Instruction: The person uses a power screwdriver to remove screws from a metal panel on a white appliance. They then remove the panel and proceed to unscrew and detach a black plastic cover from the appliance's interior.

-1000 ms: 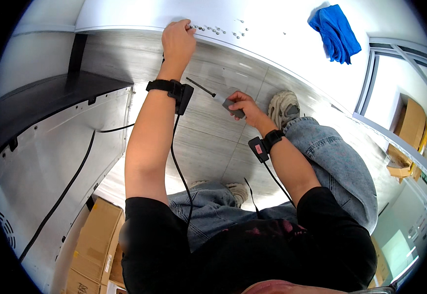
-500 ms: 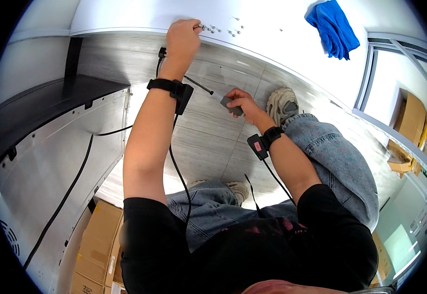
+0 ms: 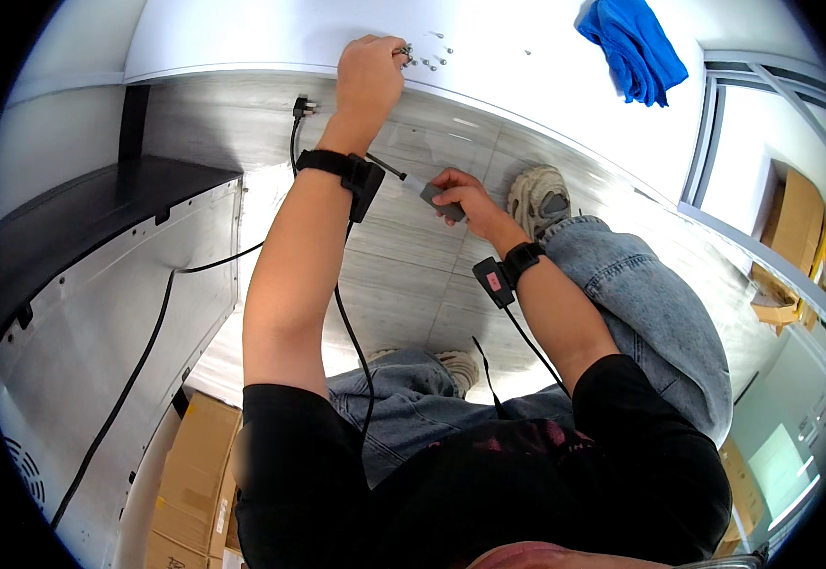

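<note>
On the white surface (image 3: 508, 85) ahead, my left hand (image 3: 369, 83) is closed in a pinch, with small metal screws (image 3: 402, 54) at its fingertips. Several loose screws (image 3: 433, 64) lie just to the right of those fingers. Lower and nearer to me, my right hand (image 3: 465, 201) is wrapped round the grey handle of what looks like a screwdriver (image 3: 442, 200). Its thin dark shaft points up and left toward my left wrist, whose forearm hides the far end.
A folded blue cloth (image 3: 633, 52) lies at the far right of the white surface. A black plug (image 3: 305, 107) and its cable are near my left wrist. At left stands a metal cabinet (image 3: 114, 313) with a black top; below it, cardboard boxes (image 3: 190, 465).
My left hand has shifted slightly right among the screws, and fewer loose ones show beside its fingers. The right hand still grips the screwdriver. The whole view has shifted a little.
</note>
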{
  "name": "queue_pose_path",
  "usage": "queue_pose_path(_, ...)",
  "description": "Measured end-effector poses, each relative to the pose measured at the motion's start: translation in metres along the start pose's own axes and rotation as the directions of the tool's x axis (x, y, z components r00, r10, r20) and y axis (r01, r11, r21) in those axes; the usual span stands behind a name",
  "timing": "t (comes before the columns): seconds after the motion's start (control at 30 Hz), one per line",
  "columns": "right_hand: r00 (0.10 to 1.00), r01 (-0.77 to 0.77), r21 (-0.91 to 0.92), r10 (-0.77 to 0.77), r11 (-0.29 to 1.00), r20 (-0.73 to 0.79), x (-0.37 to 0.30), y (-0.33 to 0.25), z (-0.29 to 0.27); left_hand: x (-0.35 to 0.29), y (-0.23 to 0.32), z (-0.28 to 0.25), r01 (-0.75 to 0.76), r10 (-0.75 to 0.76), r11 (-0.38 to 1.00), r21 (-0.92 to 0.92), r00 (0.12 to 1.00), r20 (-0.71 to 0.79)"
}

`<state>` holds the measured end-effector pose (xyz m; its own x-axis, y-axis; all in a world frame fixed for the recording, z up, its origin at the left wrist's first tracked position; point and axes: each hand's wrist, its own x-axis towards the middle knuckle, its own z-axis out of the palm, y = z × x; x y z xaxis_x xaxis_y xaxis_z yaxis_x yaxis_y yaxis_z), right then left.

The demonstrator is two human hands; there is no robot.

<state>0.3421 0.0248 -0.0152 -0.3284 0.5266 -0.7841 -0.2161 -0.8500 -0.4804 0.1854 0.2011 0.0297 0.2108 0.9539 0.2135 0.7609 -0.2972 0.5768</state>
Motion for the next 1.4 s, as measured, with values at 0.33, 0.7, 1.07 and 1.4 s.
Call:
queue_pose_path(0.33,1.0,0.0,0.014,0.0,1.0,0.007,0.001,-0.001,-0.002,0.005,0.007,0.013,-0.032,0.03,0.999,-0.031,0.998,-0.053)
queue_pose_path(0.7,1.0,-0.003,0.012,0.003,1.0,0.017,0.003,0.001,0.0,-0.011,-0.011,-0.013,-0.038,0.05,0.988,-0.151,0.995,0.081)
queue_pose_path(1.07,1.0,0.004,0.001,-0.004,1.0,-0.001,0.001,-0.001,-0.003,0.013,0.009,-0.004,0.128,-0.094,0.985,-0.115,0.959,0.269)
queue_pose_path(1.4,1.0,0.003,-0.014,-0.003,1.0,0.007,0.002,-0.002,-0.004,0.016,0.018,0.006,0.121,-0.069,0.969,-0.214,0.969,0.235)
